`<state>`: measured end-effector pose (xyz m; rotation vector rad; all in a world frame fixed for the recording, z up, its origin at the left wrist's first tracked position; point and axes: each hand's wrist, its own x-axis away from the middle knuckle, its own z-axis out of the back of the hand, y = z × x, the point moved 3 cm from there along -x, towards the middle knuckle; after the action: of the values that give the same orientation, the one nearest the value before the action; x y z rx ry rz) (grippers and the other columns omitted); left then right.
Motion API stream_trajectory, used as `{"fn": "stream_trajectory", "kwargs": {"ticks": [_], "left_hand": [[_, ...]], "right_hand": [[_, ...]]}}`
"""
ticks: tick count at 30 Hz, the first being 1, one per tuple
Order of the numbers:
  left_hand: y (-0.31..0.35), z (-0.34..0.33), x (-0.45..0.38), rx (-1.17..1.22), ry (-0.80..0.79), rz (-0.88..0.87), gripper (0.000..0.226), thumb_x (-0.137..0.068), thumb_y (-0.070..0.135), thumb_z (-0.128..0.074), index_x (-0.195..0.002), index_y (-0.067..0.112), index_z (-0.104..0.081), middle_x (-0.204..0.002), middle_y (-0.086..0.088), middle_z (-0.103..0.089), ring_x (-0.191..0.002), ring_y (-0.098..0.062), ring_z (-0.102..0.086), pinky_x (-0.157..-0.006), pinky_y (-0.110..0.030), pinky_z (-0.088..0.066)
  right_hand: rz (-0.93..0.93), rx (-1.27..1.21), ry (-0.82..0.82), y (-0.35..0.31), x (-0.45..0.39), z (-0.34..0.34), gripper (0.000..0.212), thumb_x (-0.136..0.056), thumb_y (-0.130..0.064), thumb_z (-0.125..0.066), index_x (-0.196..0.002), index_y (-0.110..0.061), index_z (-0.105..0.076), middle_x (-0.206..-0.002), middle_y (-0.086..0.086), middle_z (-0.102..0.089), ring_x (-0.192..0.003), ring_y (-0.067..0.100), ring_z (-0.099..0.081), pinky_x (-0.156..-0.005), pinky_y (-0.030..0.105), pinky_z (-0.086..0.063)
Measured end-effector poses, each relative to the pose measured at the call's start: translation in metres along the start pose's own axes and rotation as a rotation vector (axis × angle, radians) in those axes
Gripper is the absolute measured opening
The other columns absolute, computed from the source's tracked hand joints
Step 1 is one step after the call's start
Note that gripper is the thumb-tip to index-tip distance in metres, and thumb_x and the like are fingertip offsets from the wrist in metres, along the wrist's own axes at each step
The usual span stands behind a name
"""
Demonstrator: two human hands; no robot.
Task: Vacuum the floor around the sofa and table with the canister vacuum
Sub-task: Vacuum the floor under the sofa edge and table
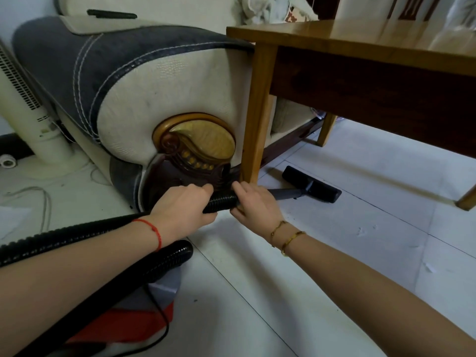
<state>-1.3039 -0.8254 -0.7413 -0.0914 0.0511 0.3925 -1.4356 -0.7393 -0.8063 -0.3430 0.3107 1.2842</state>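
Both hands grip the black ribbed vacuum hose (223, 200) low in front of the sofa arm. My left hand (184, 211) wraps the hose from the left; my right hand (253, 203) holds it where it meets the grey wand (286, 194). The wand runs right to the black floor head (312, 184), flat on the white tiles just under the wooden table (334, 34), beside its near leg (253, 117). The red and grey canister (144, 307) sits under my left forearm, its hose looping left. The cream and grey sofa arm (128, 81) stands directly ahead.
A white tower fan (28, 109) stands at the left with thin cords trailing over the floor. Small white scraps (363, 231) lie on the tiles to the right. Another table leg (467, 199) is at the right edge. A dark remote (112, 14) rests on the sofa arm.
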Motion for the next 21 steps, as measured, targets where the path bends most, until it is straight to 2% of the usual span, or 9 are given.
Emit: {"fn": "stream_trajectory", "kwargs": {"ticks": [6,11,14,18,21], "left_hand": [[0.016,-0.020,-0.022,0.007,0.000,-0.040,0.031,-0.090,0.043,-0.053,-0.109,0.020,-0.049,-0.090,0.001,-0.066,-0.077,-0.022,-0.067,-0.058,-0.028,-0.043],[0.043,-0.039,-0.055,0.051,-0.011,-0.072,0.033,-0.091,0.042,-0.054,-0.112,0.018,-0.048,-0.095,-0.002,-0.066,-0.079,-0.023,-0.067,-0.064,-0.032,-0.051],[0.063,-0.050,-0.077,0.051,0.001,-0.096,0.035,-0.092,0.041,-0.053,-0.115,0.016,-0.048,-0.099,-0.004,-0.067,-0.084,-0.024,-0.067,-0.069,-0.034,-0.052],[0.088,-0.062,-0.105,0.084,-0.014,-0.110,0.038,-0.093,0.038,-0.054,-0.120,0.013,-0.049,-0.103,-0.008,-0.065,-0.089,-0.027,-0.067,-0.070,-0.034,-0.050],[0.105,-0.070,-0.124,0.095,-0.016,-0.112,0.034,-0.093,0.036,-0.054,-0.116,0.012,-0.050,-0.101,-0.008,-0.064,-0.086,-0.026,-0.065,-0.066,-0.033,-0.046]], "right_hand": [[-0.036,0.009,-0.043,0.030,0.005,-0.013,0.020,-0.080,-0.027,-0.065,-0.093,-0.014,-0.056,-0.082,0.005,-0.060,-0.073,0.025,-0.057,-0.061,0.031,-0.039],[-0.104,0.002,-0.089,0.071,0.016,-0.019,0.026,-0.084,-0.023,-0.062,-0.107,-0.012,-0.059,-0.095,0.009,-0.062,-0.085,0.029,-0.059,-0.064,0.030,-0.040],[-0.141,0.001,-0.100,0.098,0.021,-0.023,0.026,-0.084,-0.016,-0.065,-0.109,-0.010,-0.061,-0.096,0.013,-0.064,-0.088,0.034,-0.060,-0.067,0.031,-0.040],[-0.195,0.109,-0.149,0.134,0.027,-0.026,0.030,-0.088,-0.026,-0.062,-0.114,-0.010,-0.060,-0.106,0.013,-0.064,-0.102,0.035,-0.057,-0.080,0.041,-0.044],[-0.213,0.173,-0.205,0.159,0.031,-0.025,0.034,-0.091,-0.029,-0.059,-0.119,-0.010,-0.054,-0.110,0.014,-0.061,-0.106,0.035,-0.053,-0.078,0.042,-0.043]]}}
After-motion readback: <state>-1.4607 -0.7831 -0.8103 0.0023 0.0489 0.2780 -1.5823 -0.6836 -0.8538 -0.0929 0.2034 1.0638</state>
